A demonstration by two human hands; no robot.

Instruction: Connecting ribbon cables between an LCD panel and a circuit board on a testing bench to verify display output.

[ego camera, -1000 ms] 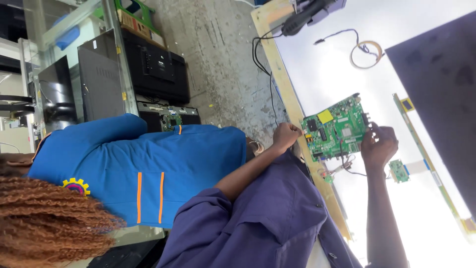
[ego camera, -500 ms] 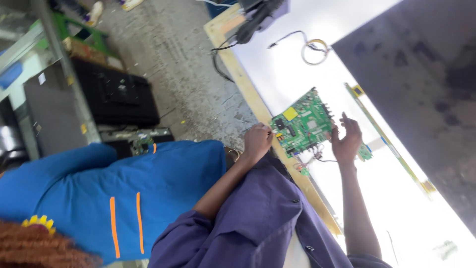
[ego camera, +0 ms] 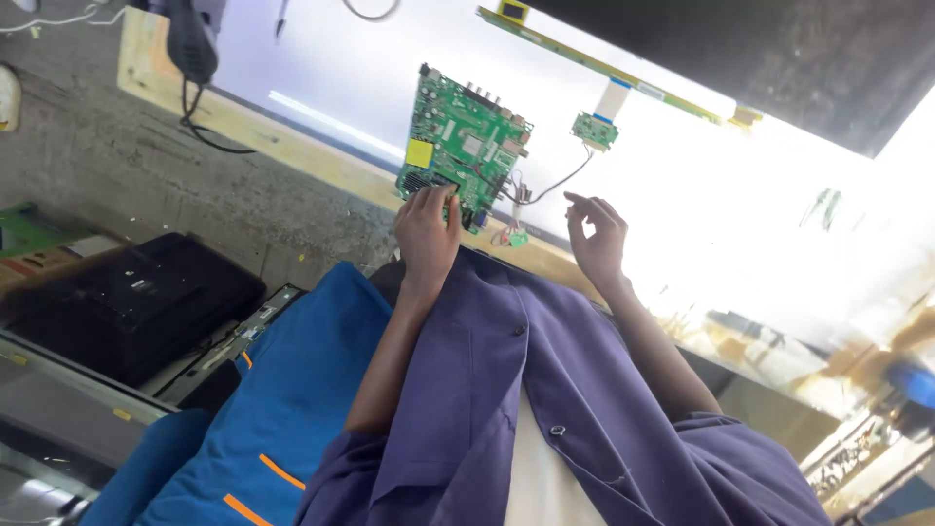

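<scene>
Green circuit board [ego camera: 466, 148] lies on the bright white panel [ego camera: 740, 185] at about 12 o'clock from our left hand [ego camera: 427, 232], long axis running from 5 to 11 o'clock, its near edge under that hand's fingertips. We note the left hand pressing on that edge, fingers bent but not closed round it; our right hand [ego camera: 596, 239] hovers at 3 o'clock of the board, loosely curled and empty, near the thin wires [ego camera: 545, 187] leading to a small green board [ego camera: 594, 130]. Left hand is clearly the nearer.
</scene>
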